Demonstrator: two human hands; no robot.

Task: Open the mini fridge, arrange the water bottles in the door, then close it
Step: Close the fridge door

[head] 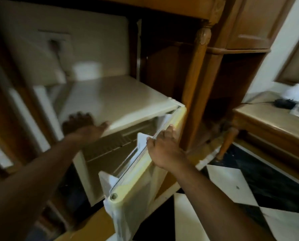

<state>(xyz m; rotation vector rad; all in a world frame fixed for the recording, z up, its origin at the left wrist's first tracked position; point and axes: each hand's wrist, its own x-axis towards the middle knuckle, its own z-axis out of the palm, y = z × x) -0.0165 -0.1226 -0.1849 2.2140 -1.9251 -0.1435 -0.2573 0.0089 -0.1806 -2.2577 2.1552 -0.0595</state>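
Observation:
A cream mini fridge (117,96) stands under a wooden shelf, its door (136,188) swung partly out toward me on the right-hand hinge. My left hand (82,124) lies flat on the front left of the fridge top, fingers spread. My right hand (164,146) grips the door's top edge, fingers curled over it. Inside, a dark shelf with a grille (110,145) shows through the gap. A white door rack (108,181) juts from the door's inner side. No water bottles are visible; the door's inner shelves are mostly hidden.
A carved wooden post (197,80) stands just right of the door. A low wooden table (270,122) with dark cables sits further right. Black-and-white checkered floor (232,185) lies below. A white tub-like object (86,70) rests behind the fridge top. The left side is blurred.

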